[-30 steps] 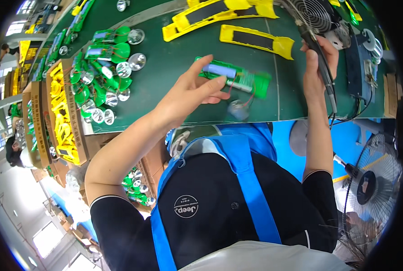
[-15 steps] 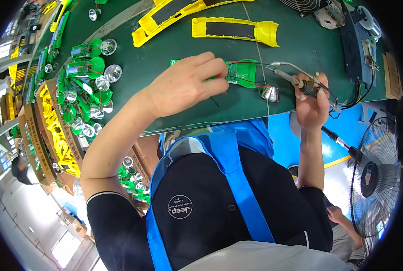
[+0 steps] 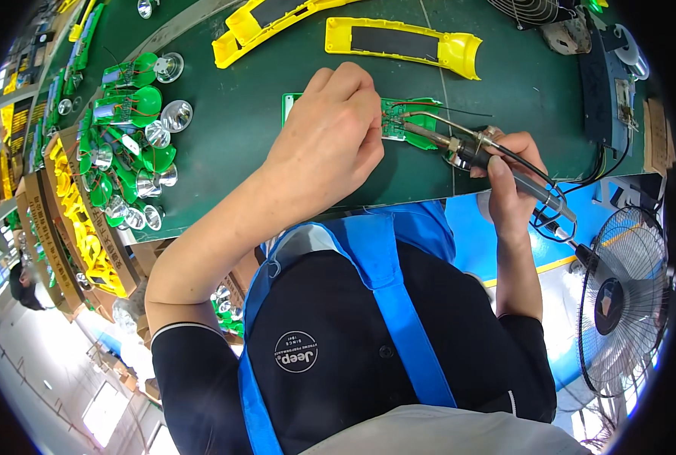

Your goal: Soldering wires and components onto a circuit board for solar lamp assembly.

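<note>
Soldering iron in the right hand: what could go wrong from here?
The soldering iron, if hot, could burn the left hand, whose fingers are close to its tip. Its shaft passes over the green housing and might scorch it. A thin dark wire reaches past the housing and could snag on the iron.

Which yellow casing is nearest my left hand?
The rightmost yellow casing, lying alone just beyond your left hand; the other yellow casings lie farther left.

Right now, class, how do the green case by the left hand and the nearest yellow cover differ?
The green case is partly hidden by the left hand; the yellow cover shows whole. The case shows wires; the cover shows a dark panel. Both lie on the table.
</note>
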Demonstrator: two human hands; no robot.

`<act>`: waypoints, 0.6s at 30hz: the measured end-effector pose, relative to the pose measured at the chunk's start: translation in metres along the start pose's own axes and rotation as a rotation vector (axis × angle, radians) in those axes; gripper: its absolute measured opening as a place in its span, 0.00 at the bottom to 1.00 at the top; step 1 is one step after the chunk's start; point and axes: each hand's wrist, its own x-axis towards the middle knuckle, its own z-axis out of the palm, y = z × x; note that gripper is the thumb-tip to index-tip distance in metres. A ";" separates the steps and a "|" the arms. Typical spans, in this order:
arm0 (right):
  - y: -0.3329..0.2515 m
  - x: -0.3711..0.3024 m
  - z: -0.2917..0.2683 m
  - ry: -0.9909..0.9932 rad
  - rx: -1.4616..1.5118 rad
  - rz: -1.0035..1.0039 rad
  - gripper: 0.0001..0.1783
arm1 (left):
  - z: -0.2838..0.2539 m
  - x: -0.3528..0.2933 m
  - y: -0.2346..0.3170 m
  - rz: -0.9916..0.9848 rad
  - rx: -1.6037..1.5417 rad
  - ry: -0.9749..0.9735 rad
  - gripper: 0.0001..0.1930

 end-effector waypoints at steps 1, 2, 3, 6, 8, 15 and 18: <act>-0.001 0.001 0.001 -0.034 -0.017 -0.042 0.10 | 0.000 0.001 0.000 -0.003 -0.002 0.002 0.07; -0.001 0.001 0.001 -0.066 -0.032 -0.083 0.09 | 0.001 0.001 0.000 -0.004 0.000 0.001 0.07; -0.001 0.001 0.001 -0.068 -0.033 -0.080 0.09 | 0.001 0.001 0.000 -0.006 0.003 0.000 0.07; -0.002 0.000 0.001 -0.061 -0.059 -0.065 0.10 | 0.001 0.000 0.001 -0.009 0.001 0.003 0.08; -0.003 0.000 0.000 -0.062 -0.070 -0.046 0.10 | 0.002 0.001 0.001 -0.005 0.011 0.005 0.08; -0.001 0.000 -0.001 -0.101 -0.042 -0.027 0.10 | 0.003 0.001 0.000 0.016 0.034 0.025 0.08; 0.000 -0.001 -0.003 -0.125 -0.052 -0.042 0.11 | 0.002 0.002 0.001 0.017 0.050 0.021 0.09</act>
